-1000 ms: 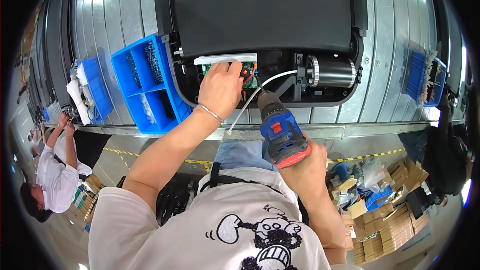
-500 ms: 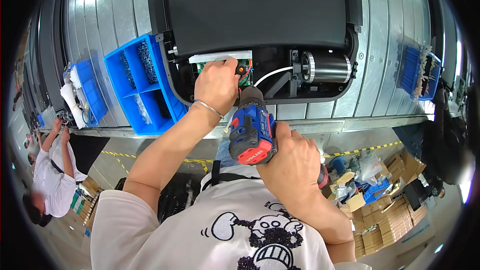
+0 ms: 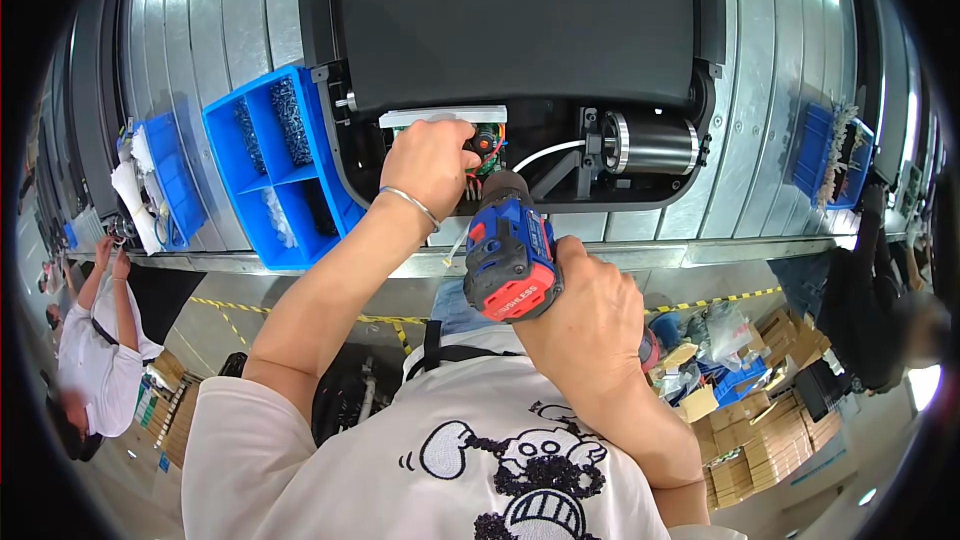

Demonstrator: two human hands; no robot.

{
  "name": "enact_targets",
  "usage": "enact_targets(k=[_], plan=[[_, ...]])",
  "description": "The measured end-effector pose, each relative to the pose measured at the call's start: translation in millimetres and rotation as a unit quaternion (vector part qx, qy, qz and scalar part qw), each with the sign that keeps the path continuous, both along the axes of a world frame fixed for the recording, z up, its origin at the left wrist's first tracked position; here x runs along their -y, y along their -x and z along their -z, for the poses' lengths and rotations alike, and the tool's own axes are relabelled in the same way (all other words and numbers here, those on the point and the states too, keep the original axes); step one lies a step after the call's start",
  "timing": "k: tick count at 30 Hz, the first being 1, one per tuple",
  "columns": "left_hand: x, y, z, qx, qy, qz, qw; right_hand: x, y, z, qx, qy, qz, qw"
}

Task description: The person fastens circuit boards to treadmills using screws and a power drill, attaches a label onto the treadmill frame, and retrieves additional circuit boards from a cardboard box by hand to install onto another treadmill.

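My left hand [image 3: 428, 164] rests over a green circuit board [image 3: 488, 162] with a white strip [image 3: 445, 118] along its back edge. Its fingers are bent against the board; what they hold, if anything, is hidden. My right hand [image 3: 582, 318] is wrapped round a blue and red power drill [image 3: 512, 258]. The drill's chuck points at the board's front right part, and its tip is hidden. A white cable [image 3: 545, 152] runs from the board area toward a black cylindrical motor [image 3: 652, 142] in the black machine frame [image 3: 610, 207].
A blue divided bin [image 3: 285, 178] with screws stands left of the frame. Farther left is another blue bin [image 3: 172, 175]; a third [image 3: 832, 155] is at the right. A person [image 3: 105, 345] works at far left, another [image 3: 880, 310] at far right. Cardboard boxes [image 3: 765, 440] lie lower right.
The drill and my right hand have moved left, and the drill has turned more upright in view. My left hand has shifted slightly left and stays at the board.
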State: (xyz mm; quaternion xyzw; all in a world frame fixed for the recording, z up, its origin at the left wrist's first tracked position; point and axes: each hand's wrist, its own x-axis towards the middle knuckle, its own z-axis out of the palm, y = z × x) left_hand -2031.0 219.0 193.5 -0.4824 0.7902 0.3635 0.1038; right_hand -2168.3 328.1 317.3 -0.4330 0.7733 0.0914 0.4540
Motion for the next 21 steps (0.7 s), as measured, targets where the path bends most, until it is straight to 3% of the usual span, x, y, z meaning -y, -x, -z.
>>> enact_targets(k=[21], plan=[[1, -4, 7, 0.001, -0.01, -0.049, 0.999, 2, 19, 9, -0.02, 0.053, -0.04, 0.998]])
